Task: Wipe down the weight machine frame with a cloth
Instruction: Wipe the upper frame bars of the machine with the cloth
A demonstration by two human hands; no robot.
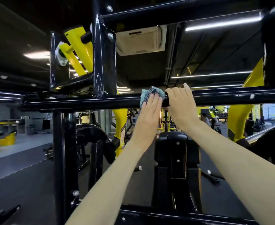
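**Cloth on crossbar, both hands up: counts and positions**

Nearest: one black lower bar point(166, 214) runs across the bottom edge. Two bare forearms rise over it.

Behind the forearms: one black padded rest point(176, 150) stands upright with three bolts down its middle. One black upright post point(63, 143) stands to its left.

Hands, count 2:
- left hand point(149, 109): fingers straight and close together, pressed flat on the cloth.
- right hand point(180, 104): fingers curled over the top of the crossbar, thumb under it, clamped on the bar, just beside the left hand.

Cloth, count 1: the blue-grey cloth point(151, 92) is bunched against the crossbar point(84, 101) under the left fingertips. Its upper edge stands above the bar and a corner hangs below.

Frame bars overhead, count 2: the crossbar at hand level and one upper bar point(182, 12), both black and glossy.

Yellow machine arms point(240, 120), count 3: upper left, centre below the crossbar, right.

Farthest: one ceiling air unit point(140, 40), light strips, and grey gym floor point(19, 148) with further yellow machines, blurred.
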